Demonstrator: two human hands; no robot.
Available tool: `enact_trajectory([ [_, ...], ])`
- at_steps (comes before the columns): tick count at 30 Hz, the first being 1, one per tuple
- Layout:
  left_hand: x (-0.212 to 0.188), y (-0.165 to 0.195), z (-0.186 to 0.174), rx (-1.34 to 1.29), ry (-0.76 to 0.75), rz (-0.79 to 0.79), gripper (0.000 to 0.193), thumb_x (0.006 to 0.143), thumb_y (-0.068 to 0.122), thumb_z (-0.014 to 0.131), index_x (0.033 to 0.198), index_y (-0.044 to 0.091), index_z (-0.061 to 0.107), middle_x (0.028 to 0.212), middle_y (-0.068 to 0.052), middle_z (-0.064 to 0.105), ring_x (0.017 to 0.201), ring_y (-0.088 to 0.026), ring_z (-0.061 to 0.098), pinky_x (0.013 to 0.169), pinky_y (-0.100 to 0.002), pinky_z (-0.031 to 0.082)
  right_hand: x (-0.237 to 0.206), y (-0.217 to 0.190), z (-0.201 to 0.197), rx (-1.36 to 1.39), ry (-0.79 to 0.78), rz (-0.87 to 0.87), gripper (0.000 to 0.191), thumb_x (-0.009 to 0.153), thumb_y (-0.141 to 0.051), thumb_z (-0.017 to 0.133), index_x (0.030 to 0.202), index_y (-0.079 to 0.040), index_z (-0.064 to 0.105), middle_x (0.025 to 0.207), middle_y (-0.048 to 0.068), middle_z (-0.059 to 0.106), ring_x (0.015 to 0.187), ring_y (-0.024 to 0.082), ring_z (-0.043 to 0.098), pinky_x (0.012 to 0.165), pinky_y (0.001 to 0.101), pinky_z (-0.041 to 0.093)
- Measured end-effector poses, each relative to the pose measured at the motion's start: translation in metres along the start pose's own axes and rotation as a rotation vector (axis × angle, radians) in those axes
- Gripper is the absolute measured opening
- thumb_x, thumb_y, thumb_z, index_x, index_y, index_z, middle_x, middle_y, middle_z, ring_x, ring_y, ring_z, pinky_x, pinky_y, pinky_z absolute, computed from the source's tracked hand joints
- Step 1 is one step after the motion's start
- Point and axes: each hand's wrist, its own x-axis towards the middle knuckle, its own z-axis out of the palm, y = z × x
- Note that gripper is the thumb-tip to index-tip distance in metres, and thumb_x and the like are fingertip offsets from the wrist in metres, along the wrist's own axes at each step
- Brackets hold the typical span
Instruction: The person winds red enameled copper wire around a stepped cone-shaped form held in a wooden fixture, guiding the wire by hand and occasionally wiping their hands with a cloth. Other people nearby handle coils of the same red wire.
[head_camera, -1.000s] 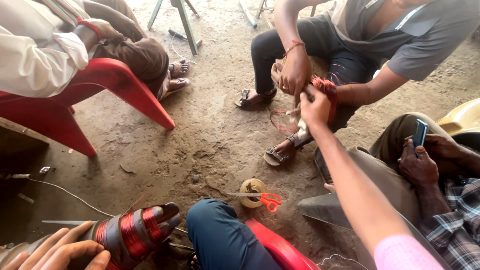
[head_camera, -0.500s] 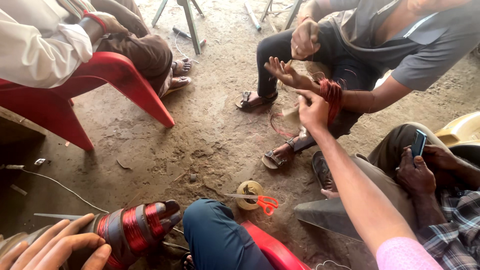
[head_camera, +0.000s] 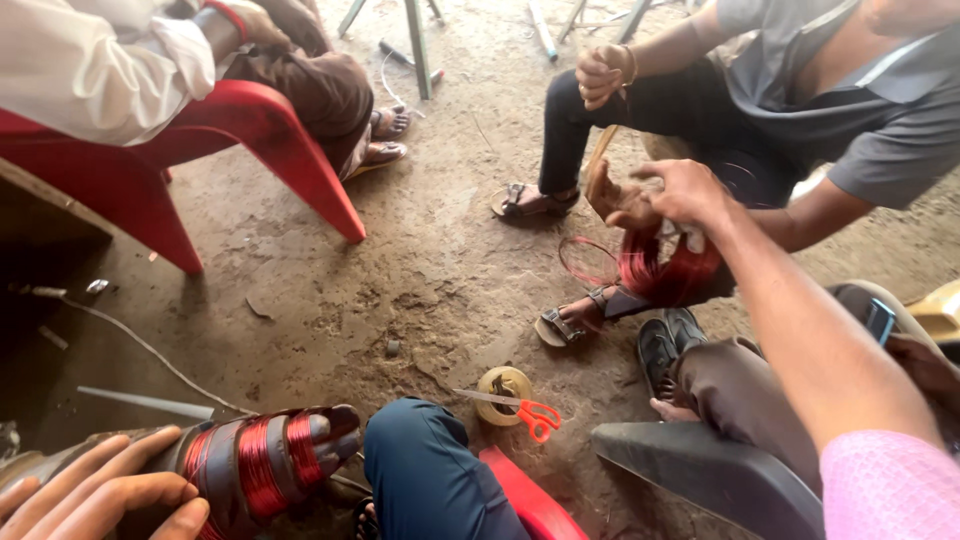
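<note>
My left hand (head_camera: 95, 495) lies at the bottom left with its fingers laid over the end of a dark motor stator (head_camera: 255, 462) wound with red copper wire. My right arm reaches forward, and my right hand (head_camera: 690, 190) grips the top of a loose coil of red wire (head_camera: 660, 268). A person in a grey shirt sits opposite. One of that person's hands (head_camera: 620, 207) holds the same coil beside mine, and the other (head_camera: 603, 75) is raised in a fist.
Orange-handled scissors (head_camera: 527, 410) lie across a tape roll (head_camera: 503, 383) on the dirt floor by my knee. A red plastic chair (head_camera: 255, 135) with a seated person stands at the left. At the right another person holds a phone (head_camera: 880, 320). Sandalled feet ring the middle.
The person in grey lifted one hand off the coil and raised it. My right hand stayed on the coil, which now hangs lower. My left hand stayed on the stator.
</note>
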Motion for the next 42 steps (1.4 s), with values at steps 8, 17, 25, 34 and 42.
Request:
enact_trajectory([
  [8,-0.007,0.006,0.006,-0.201,0.102,-0.008,0.021,0.067,0.023,0.079,0.084,0.016,0.07,0.112,-0.011,0.074,0.128,-0.029,0.064,0.123,-0.044,0.045,0.01,-0.005,0.01,-0.443,-0.27,-0.243,0.038,0.074,-0.013,0.074,0.11,-0.023,0.077,0.112,0.007,0.075,0.108,0.027,0.071,0.092,0.0388,0.056],
  [17,-0.001,0.022,0.007,-0.25,0.06,-0.055,0.02,0.065,0.017,0.08,0.083,0.012,0.072,0.105,-0.009,0.076,0.129,-0.03,0.068,0.125,-0.046,0.044,0.009,0.01,0.012,0.241,0.152,-0.126,0.016,0.092,-0.02,0.075,0.102,-0.008,0.079,0.092,0.012,0.077,0.082,0.022,0.075,0.076,0.0348,0.057],
  [25,0.017,0.042,-0.007,-0.161,0.029,0.026,0.022,0.061,0.022,0.084,0.079,0.013,0.073,0.111,-0.013,0.076,0.121,-0.034,0.068,0.113,-0.047,0.046,0.015,0.019,0.002,0.243,0.094,-0.019,0.019,0.091,-0.019,0.073,0.107,-0.01,0.08,0.097,0.011,0.079,0.087,0.02,0.076,0.081,0.0338,0.057],
  [34,0.007,0.046,-0.004,-0.29,0.076,-0.023,0.021,0.067,0.019,0.081,0.086,0.015,0.073,0.112,-0.009,0.076,0.128,-0.029,0.068,0.124,-0.042,0.046,-0.003,0.01,-0.007,0.045,-0.135,-0.072,0.04,0.085,-0.017,0.073,0.125,-0.02,0.073,0.112,0.01,0.076,0.101,0.028,0.073,0.09,0.0394,0.055],
  [42,0.015,0.067,-0.031,-0.142,0.073,-0.078,0.019,0.064,0.025,0.08,0.08,0.018,0.076,0.112,-0.004,0.076,0.121,-0.025,0.067,0.118,-0.049,0.039,0.018,-0.016,-0.001,-0.318,-0.216,-0.26,0.029,0.078,-0.023,0.076,0.107,-0.02,0.079,0.111,0.009,0.074,0.107,0.029,0.069,0.095,0.0419,0.053],
])
